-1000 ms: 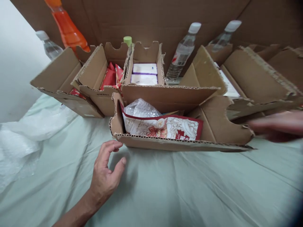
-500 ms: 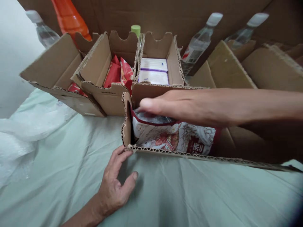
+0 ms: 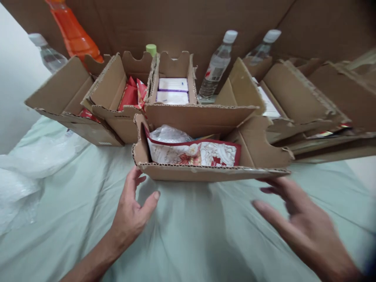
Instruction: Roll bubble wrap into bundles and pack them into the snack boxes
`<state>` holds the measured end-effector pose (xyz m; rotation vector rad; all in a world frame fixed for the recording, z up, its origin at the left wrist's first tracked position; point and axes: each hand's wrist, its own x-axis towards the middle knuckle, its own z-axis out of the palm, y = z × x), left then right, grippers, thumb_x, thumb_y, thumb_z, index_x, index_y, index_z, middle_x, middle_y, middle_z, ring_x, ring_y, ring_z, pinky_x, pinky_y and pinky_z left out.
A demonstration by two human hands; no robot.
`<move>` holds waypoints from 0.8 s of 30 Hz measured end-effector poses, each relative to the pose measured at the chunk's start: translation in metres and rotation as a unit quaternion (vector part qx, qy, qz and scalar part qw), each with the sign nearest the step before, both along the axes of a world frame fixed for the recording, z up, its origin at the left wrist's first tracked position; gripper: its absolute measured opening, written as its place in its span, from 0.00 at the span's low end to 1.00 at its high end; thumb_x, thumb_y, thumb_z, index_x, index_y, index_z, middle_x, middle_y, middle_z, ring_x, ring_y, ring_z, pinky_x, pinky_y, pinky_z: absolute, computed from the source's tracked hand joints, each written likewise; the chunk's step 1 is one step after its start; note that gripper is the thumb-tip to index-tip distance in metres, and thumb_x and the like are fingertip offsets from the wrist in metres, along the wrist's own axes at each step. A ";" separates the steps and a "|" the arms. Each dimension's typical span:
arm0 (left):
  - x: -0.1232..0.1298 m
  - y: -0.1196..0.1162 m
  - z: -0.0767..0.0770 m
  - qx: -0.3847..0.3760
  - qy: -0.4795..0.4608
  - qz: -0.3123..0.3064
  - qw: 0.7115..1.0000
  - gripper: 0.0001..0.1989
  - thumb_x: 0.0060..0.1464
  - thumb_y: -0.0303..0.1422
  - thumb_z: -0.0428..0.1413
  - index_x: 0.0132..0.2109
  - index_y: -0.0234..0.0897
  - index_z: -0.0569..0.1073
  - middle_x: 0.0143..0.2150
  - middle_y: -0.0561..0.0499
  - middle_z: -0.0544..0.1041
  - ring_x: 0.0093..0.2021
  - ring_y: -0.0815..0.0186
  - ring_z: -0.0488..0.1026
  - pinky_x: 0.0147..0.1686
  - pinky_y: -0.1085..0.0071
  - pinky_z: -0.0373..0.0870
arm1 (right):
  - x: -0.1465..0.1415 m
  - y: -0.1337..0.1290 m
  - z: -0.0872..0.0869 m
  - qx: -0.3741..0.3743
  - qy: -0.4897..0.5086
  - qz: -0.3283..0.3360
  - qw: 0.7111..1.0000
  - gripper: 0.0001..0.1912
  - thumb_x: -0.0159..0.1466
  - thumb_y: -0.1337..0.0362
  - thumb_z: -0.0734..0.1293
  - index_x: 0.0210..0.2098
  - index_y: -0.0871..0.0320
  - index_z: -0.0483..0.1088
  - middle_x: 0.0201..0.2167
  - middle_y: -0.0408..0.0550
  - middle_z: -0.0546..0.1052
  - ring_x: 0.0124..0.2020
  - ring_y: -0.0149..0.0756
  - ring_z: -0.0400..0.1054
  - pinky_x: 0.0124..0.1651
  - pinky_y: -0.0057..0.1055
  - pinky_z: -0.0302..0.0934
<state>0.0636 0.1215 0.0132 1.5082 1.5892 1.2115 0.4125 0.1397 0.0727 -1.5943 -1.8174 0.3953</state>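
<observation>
A long cardboard box (image 3: 188,173) lies crosswise in front of me, its top uncovered. Inside it, toward the left, rests a printed white and dark red food bag (image 3: 194,152) with clear plastic (image 3: 170,134) behind it. My left hand (image 3: 133,205) is at the box's front left corner, fingertips at its underside, thumb spread away. Near the front right corner is my right hand (image 3: 296,219), slightly blurred, with fingers reaching to the lower edge and thumb apart. Whether the right fingertips touch the cardboard, I cannot tell.
Behind stand more cardboard boxes; one holds red packets (image 3: 129,96), another white tissue packs (image 3: 172,91). An orange bottle (image 3: 78,39) and clear bottles (image 3: 217,62) line the back. Clear plastic wrap (image 3: 20,184) lies left on the green cloth (image 3: 199,227).
My right hand has come out from over the box and down to its front right corner. My left hand stays at the left corner. The view has shifted, showing more on the right.
</observation>
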 end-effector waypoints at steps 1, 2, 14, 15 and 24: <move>0.002 0.006 0.004 -0.013 -0.012 -0.011 1.000 0.32 0.62 0.39 0.62 0.69 0.45 0.62 0.67 0.41 0.69 0.64 0.52 0.71 0.64 0.48 0.70 | -0.008 0.008 -0.009 -0.011 -0.002 0.006 1.000 0.29 0.63 0.40 0.72 0.56 0.49 0.75 0.46 0.54 0.81 0.40 0.51 0.77 0.38 0.45 0.72; 0.005 0.012 0.008 -0.022 -0.027 -0.023 0.999 0.31 0.62 0.40 0.62 0.68 0.44 0.63 0.66 0.41 0.70 0.64 0.52 0.70 0.66 0.47 0.69 | -0.017 0.016 -0.016 -0.020 0.005 0.017 1.000 0.31 0.62 0.39 0.72 0.56 0.51 0.74 0.47 0.55 0.82 0.43 0.53 0.77 0.41 0.46 0.73; 0.009 -0.056 0.015 -0.051 -0.069 -0.038 0.996 0.28 0.61 0.42 0.62 0.64 0.39 0.69 0.58 0.39 0.78 0.66 0.49 0.71 0.70 0.47 0.62 | -0.061 -0.038 -0.018 0.039 0.088 0.044 0.994 0.23 0.66 0.47 0.71 0.55 0.54 0.77 0.52 0.56 0.82 0.58 0.57 0.74 0.61 0.54 0.69; -0.001 -0.068 0.017 -0.059 -0.069 -0.026 0.996 0.28 0.61 0.43 0.63 0.64 0.39 0.69 0.58 0.39 0.78 0.66 0.49 0.71 0.70 0.47 0.62 | -0.070 -0.043 -0.014 0.045 0.094 0.059 0.993 0.23 0.66 0.48 0.71 0.56 0.54 0.76 0.55 0.56 0.80 0.60 0.56 0.74 0.62 0.53 0.69; 0.006 -0.035 0.065 0.060 -0.091 -0.021 0.994 0.36 0.57 0.40 0.64 0.69 0.37 0.63 0.67 0.37 0.72 0.68 0.48 0.70 0.71 0.46 0.62 | -0.082 -0.026 0.021 0.047 0.193 0.052 0.979 0.24 0.63 0.41 0.72 0.46 0.53 0.79 0.45 0.52 0.84 0.49 0.53 0.78 0.57 0.51 0.73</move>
